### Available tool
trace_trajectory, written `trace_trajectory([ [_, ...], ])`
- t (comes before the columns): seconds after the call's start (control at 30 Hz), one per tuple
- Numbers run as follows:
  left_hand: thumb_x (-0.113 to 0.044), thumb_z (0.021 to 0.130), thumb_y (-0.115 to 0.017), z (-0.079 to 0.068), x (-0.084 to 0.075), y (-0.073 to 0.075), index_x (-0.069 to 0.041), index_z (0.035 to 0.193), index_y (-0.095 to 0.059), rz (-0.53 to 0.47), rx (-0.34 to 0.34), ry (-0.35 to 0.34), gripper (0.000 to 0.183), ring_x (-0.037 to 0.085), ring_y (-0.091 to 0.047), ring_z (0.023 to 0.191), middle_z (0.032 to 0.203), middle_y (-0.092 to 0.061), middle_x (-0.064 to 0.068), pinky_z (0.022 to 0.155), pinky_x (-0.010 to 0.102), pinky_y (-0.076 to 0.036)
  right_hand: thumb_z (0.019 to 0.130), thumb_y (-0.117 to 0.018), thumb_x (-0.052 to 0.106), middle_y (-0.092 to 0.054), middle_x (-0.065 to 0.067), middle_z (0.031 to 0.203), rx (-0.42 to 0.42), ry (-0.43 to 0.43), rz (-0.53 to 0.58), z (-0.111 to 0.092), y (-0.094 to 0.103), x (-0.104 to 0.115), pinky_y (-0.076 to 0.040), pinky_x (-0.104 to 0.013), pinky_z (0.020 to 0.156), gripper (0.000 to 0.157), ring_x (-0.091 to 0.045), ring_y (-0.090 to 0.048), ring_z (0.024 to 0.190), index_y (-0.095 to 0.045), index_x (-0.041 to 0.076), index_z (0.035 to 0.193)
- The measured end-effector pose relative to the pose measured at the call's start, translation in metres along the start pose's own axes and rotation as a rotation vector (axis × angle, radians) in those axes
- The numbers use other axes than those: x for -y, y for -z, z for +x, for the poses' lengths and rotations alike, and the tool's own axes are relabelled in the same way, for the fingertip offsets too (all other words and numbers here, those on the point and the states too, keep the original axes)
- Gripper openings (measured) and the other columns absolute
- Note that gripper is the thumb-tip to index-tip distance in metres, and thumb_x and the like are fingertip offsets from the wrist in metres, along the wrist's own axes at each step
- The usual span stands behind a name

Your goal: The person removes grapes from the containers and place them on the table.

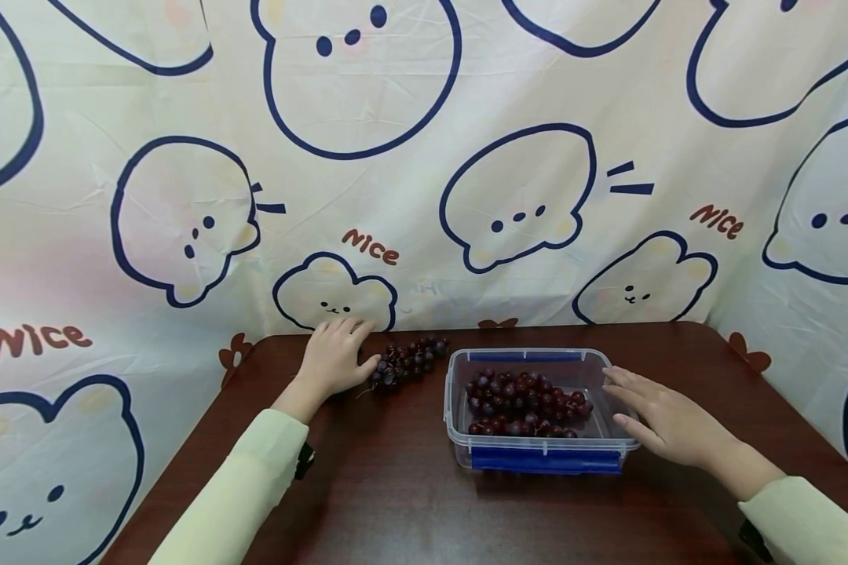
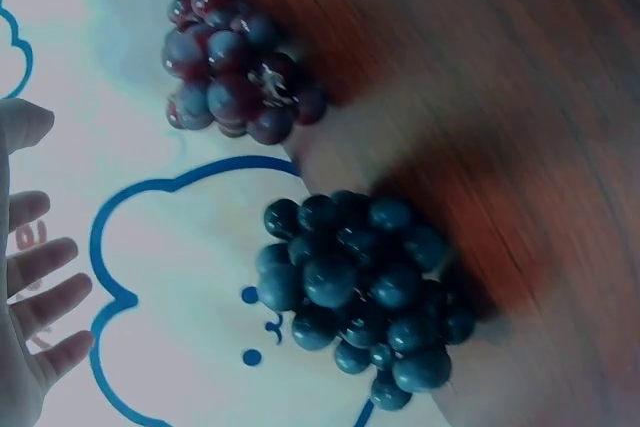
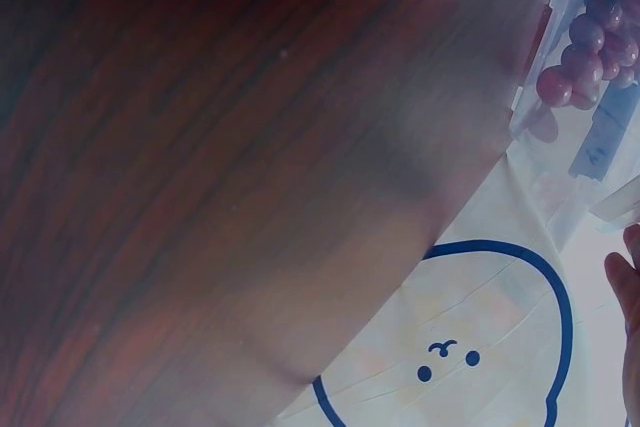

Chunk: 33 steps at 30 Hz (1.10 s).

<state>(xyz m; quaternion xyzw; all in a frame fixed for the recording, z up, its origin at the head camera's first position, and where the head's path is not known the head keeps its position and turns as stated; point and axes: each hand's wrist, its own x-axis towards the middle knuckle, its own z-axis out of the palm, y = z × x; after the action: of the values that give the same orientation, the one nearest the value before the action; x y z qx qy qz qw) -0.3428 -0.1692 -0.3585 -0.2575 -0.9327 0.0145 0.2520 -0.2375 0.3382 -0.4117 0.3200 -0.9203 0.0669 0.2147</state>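
Note:
A clear plastic box (image 1: 546,460) with blue clips stands on the table without a lid on it, red-purple grapes (image 1: 516,396) lying inside. My right hand (image 1: 678,420) is at its right side, fingers extended and fingertips right at the rim. Towards the back left, my left hand (image 1: 335,361) reaches over the table with spread fingers, its thumb close to dark grapes (image 1: 403,365) and partly hiding what lies behind it. The left wrist view shows two clusters, a reddish bunch (image 2: 235,67) and a blue-black bunch (image 2: 360,292), both apart from the fingers.
The dark brown wooden table (image 1: 410,502) ends at the back against a cream cloth (image 1: 396,196) printed with blue-outlined cartoon bears. This cloth also rises along the left and right sides.

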Motion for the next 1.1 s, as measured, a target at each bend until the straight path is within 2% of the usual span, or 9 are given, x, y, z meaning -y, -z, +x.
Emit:
trace_trajectory([
  [0.13,-0.041,0.087,-0.067,0.002,-0.006,0.001,-0.010,0.133,-0.059,-0.020,-0.035,-0.037,0.056,0.035,-0.052,0.118,0.126,-0.059,0.015,0.100,0.052,-0.038,0.088,-0.069,0.024,-0.048,-0.019,0.141,0.000,0.001,0.002,0.000,-0.001,0.000,-0.003,-0.013,0.105,0.046,-0.039,-0.048,0.126,-0.061,0.002,0.128],
  [0.43,-0.041,0.088,-0.067,0.010,-0.027,0.008,-0.011,0.135,-0.057,-0.031,-0.079,-0.114,0.057,0.032,-0.053,0.117,0.128,-0.059,0.014,0.100,0.050,-0.039,0.088,-0.069,0.024,-0.049,-0.018,0.141,0.000,-0.004,-0.015,-0.001,-0.001,-0.002,-0.027,-0.031,0.110,0.046,-0.038,-0.048,0.126,-0.062,0.002,0.128],
  [0.53,-0.041,0.087,-0.067,0.013,-0.036,0.011,-0.010,0.135,-0.058,-0.044,-0.102,-0.145,0.058,0.032,-0.054,0.116,0.128,-0.059,0.014,0.099,0.049,-0.040,0.088,-0.069,0.023,-0.049,-0.018,0.141,-0.001,0.000,-0.014,0.000,-0.001,-0.002,-0.027,-0.030,0.110,0.046,-0.038,-0.048,0.126,-0.062,0.002,0.128],
  [0.73,-0.037,0.086,-0.069,0.021,-0.055,0.014,-0.009,0.132,-0.060,-0.100,-0.140,-0.216,0.055,0.030,-0.054,0.116,0.128,-0.059,0.013,0.098,0.048,-0.041,0.088,-0.069,0.022,-0.049,-0.019,0.140,-0.013,0.011,-0.004,0.000,-0.001,-0.002,-0.011,-0.017,0.109,0.046,-0.038,-0.048,0.125,-0.061,0.001,0.128],
  [0.8,-0.038,0.086,-0.069,0.024,-0.063,0.015,-0.010,0.132,-0.060,-0.112,-0.148,-0.244,0.055,0.030,-0.054,0.117,0.128,-0.059,0.013,0.097,0.048,-0.042,0.088,-0.069,0.023,-0.049,-0.019,0.141,-0.010,0.009,-0.006,0.000,-0.001,-0.003,-0.012,-0.018,0.109,0.046,-0.038,-0.048,0.125,-0.061,0.001,0.128],
  [0.87,-0.038,0.086,-0.069,0.027,-0.071,0.015,-0.010,0.132,-0.061,-0.114,-0.153,-0.275,0.054,0.030,-0.054,0.118,0.128,-0.059,0.013,0.097,0.048,-0.042,0.088,-0.069,0.024,-0.049,-0.018,0.141,-0.003,0.004,-0.012,0.000,-0.001,-0.002,-0.023,-0.026,0.111,0.046,-0.038,-0.048,0.126,-0.061,0.002,0.128],
  [0.97,-0.038,0.085,-0.071,0.031,-0.083,0.016,-0.010,0.131,-0.061,-0.123,-0.161,-0.321,0.056,0.030,-0.055,0.117,0.127,-0.059,0.013,0.097,0.047,-0.042,0.088,-0.069,0.024,-0.049,-0.018,0.141,0.004,-0.006,-0.020,-0.001,-0.001,-0.002,-0.037,-0.039,0.105,0.047,-0.037,-0.048,0.126,-0.061,0.003,0.129],
  [1.03,-0.040,0.085,-0.070,0.034,-0.091,0.015,-0.011,0.132,-0.061,-0.109,-0.162,-0.346,0.056,0.028,-0.055,0.116,0.127,-0.060,0.012,0.097,0.046,-0.043,0.088,-0.069,0.024,-0.049,-0.017,0.141,0.004,-0.006,-0.019,-0.001,-0.001,-0.002,-0.038,-0.040,0.105,0.047,-0.037,-0.048,0.126,-0.061,0.003,0.129],
  [1.1,-0.042,0.086,-0.069,0.036,-0.098,0.013,-0.011,0.133,-0.060,-0.102,-0.162,-0.368,0.057,0.027,-0.056,0.115,0.127,-0.060,0.011,0.097,0.044,-0.044,0.089,-0.068,0.025,-0.049,-0.018,0.141,0.001,-0.001,-0.011,0.000,-0.001,-0.002,-0.029,-0.032,0.110,0.046,-0.037,-0.048,0.126,-0.061,0.002,0.129],
])
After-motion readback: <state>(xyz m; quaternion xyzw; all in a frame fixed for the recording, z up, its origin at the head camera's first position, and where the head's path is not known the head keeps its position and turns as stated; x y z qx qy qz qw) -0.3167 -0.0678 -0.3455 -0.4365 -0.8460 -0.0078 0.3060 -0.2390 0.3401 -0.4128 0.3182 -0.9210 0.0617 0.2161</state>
